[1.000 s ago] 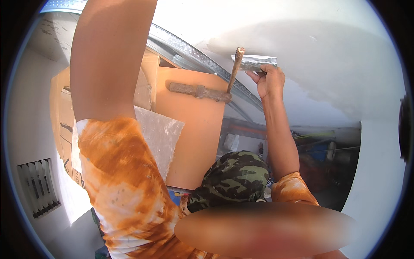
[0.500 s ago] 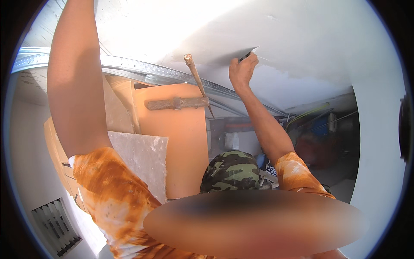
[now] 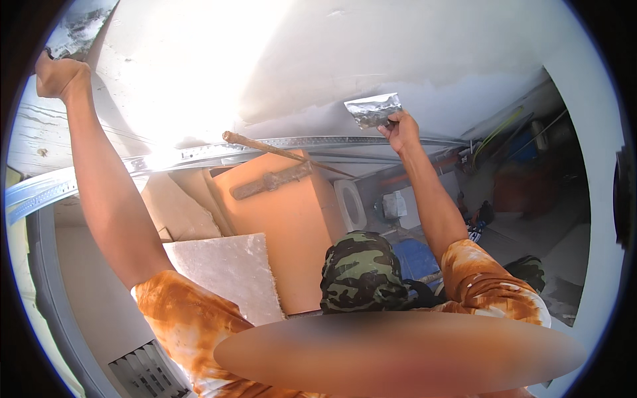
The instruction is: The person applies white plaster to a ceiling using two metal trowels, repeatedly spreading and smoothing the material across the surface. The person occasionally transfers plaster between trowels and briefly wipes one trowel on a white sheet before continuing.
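Both my arms reach up toward a pale plastered surface [image 3: 318,60]. My right hand [image 3: 403,134] is closed on a putty knife [image 3: 373,110] with a wide, shiny blade. The blade carries dark and light smears and is held against or just in front of the surface; I cannot tell if it touches. At the upper left, my left hand [image 3: 61,74] is bent at the wrist and closed on a broad metal plastering blade [image 3: 79,30]. Greyish-white filler covers part of that blade. Its handle is mostly hidden by the hand and the picture's rim.
A perforated metal profile [image 3: 192,155] runs across the view. Beyond it are a wooden stick [image 3: 262,146], an orange-brown box [image 3: 279,219] with a worn wooden bar [image 3: 272,182] on it, and a grey board [image 3: 222,268]. A camouflage cap [image 3: 363,268] is low in the centre; dark clutter lies right.
My right hand has lowered slightly and moved right, turning the putty knife so its broad face shows. My left hand and its blade have come into view. The whole view has shifted.
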{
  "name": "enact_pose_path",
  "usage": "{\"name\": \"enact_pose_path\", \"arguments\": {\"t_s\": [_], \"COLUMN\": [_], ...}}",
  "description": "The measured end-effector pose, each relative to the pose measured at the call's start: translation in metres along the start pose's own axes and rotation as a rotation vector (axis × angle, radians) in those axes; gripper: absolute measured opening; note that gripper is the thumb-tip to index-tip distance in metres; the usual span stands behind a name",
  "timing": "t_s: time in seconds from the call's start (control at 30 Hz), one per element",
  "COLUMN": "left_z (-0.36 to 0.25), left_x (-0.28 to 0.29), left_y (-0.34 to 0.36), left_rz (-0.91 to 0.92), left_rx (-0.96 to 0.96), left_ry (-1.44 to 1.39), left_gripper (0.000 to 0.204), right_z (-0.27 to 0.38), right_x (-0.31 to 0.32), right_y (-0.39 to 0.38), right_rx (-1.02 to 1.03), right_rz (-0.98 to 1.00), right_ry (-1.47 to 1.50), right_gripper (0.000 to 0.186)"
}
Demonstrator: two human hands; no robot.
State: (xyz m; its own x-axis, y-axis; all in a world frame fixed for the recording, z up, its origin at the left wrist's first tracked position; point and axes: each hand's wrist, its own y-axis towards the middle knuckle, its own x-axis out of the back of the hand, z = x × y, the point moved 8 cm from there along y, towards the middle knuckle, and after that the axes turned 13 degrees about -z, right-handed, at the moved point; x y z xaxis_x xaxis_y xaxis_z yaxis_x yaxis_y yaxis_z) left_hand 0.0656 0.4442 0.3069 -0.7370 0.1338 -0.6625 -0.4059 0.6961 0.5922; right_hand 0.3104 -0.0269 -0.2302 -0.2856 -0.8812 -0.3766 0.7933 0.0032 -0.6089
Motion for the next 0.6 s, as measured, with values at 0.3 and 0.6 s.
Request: {"name": "enact_pose_path", "arguments": {"t_s": [0.3,0.6], "left_z": [-0.004,-0.014], "left_x": [-0.004,-0.006], "left_y": [-0.004,-0.024], "left_rz": [0.055,0.045], "left_rx": [-0.016,-0.071], "left_ry": [-0.054,-0.021], "left_gripper": [0.042,0.049], "right_z": [0.01,0.038], "right_x": [-0.019,-0.024], "right_y": [-0.034,-0.027], "right_rx": [-0.266,0.639], "right_rz": [0.331,-0.399], "right_ry": [0.477,0.007], "right_gripper": [0.038,0.046]}}
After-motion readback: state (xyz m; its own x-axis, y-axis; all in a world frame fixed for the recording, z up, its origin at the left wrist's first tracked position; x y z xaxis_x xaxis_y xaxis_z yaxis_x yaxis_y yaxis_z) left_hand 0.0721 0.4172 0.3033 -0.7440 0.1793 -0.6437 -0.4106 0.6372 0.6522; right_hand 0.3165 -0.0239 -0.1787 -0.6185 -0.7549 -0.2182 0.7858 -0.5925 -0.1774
